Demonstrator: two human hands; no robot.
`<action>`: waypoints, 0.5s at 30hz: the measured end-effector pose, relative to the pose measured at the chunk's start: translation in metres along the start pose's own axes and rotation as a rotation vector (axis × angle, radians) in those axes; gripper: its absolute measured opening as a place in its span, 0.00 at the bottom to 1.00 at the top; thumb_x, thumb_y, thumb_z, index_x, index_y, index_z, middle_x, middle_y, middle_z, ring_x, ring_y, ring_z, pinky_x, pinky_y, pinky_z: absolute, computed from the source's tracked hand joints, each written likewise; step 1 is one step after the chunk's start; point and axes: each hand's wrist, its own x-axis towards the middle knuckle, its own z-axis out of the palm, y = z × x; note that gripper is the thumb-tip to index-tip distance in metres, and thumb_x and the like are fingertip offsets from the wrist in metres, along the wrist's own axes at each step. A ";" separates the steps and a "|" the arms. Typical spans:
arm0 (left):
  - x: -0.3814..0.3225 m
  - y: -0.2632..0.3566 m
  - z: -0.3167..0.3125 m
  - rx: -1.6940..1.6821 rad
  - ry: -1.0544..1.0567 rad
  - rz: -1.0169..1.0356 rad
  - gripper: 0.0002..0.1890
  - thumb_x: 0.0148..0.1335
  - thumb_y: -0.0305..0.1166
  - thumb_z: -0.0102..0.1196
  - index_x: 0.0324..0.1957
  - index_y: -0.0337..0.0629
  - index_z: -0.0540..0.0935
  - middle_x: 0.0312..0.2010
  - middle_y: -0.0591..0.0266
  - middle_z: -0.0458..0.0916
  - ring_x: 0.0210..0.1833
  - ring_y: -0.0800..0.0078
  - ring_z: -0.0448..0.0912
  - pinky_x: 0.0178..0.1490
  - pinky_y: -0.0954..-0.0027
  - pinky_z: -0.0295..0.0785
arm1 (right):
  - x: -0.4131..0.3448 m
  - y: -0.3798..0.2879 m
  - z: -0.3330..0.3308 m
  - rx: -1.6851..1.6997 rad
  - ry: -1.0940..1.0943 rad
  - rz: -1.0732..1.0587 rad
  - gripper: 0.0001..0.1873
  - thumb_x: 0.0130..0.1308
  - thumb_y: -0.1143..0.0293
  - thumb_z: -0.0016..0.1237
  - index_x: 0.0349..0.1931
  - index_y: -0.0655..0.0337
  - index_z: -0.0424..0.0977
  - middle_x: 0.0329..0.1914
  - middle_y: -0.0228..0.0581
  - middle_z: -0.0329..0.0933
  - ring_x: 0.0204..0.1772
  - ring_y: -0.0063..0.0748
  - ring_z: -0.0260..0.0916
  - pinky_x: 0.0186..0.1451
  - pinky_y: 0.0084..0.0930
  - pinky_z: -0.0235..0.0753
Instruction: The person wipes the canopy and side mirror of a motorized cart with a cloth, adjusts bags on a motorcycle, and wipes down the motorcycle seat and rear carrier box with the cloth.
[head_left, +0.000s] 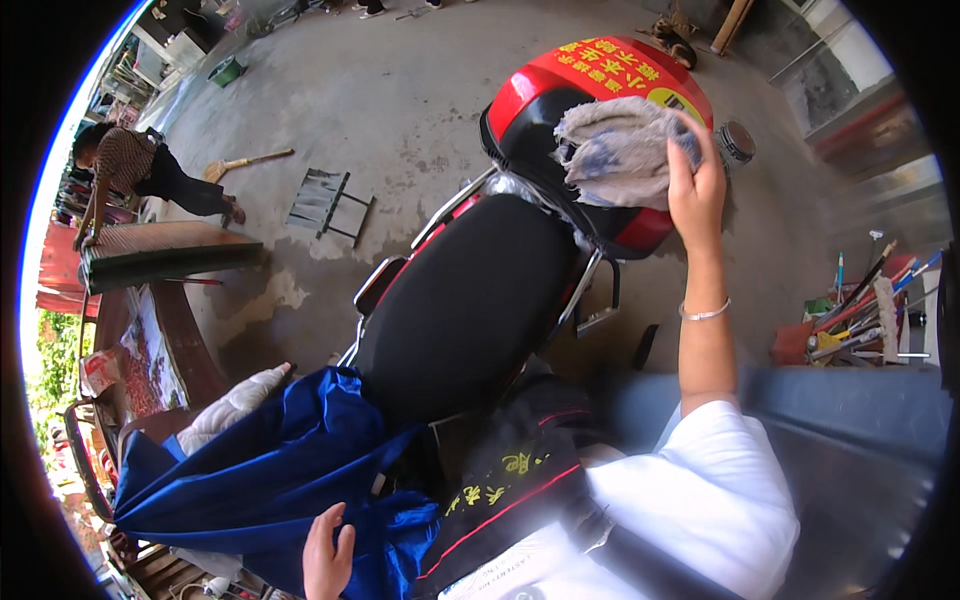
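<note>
My right hand (695, 187) grips a crumpled grey rag (615, 154) with bluish patches, held against the red and black tail box (525, 124) of a motorbike. A red sticker (600, 64) bearing yellow writing covers the box's far side. Between the box and me stretches the long black seat (465, 307). My left hand (328, 551) is empty, its fingers apart, low in the view beside a blue cloth cover (277, 465). That cover is bunched over the front of the bike. I wear a black apron (510, 480) with red piping.
At the left a person (142, 165) bends over a dark-edged panel (172, 251). A broom (244, 163) and a folding stool (326, 206) are on the concrete floor. A dog (673, 41) lies beyond the box; a round tin (735, 142) is beside it. Several tools (862, 322) stand at right.
</note>
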 end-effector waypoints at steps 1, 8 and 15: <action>0.008 0.010 0.002 -0.038 -0.034 0.023 0.17 0.62 0.26 0.50 0.53 0.36 0.74 0.48 0.49 0.77 0.50 0.59 0.78 0.52 0.65 0.71 | 0.015 0.025 0.001 -0.191 0.058 -0.106 0.14 0.63 0.71 0.48 0.49 0.62 0.72 0.46 0.43 0.75 0.49 0.43 0.72 0.53 0.34 0.72; 0.090 0.064 0.023 -0.111 0.003 0.145 0.16 0.61 0.25 0.52 0.53 0.38 0.75 0.47 0.51 0.78 0.49 0.60 0.78 0.53 0.67 0.71 | 0.013 0.138 0.051 -0.475 -0.120 -0.117 0.20 0.56 0.67 0.51 0.51 0.43 0.74 0.53 0.36 0.69 0.53 0.44 0.67 0.57 0.38 0.66; 0.160 0.067 0.069 -0.095 -0.179 0.294 0.16 0.63 0.26 0.51 0.53 0.38 0.75 0.47 0.53 0.79 0.49 0.61 0.78 0.52 0.67 0.71 | 0.019 0.136 0.046 -0.428 -0.099 -0.209 0.20 0.56 0.70 0.52 0.51 0.44 0.74 0.49 0.32 0.70 0.51 0.41 0.68 0.55 0.36 0.66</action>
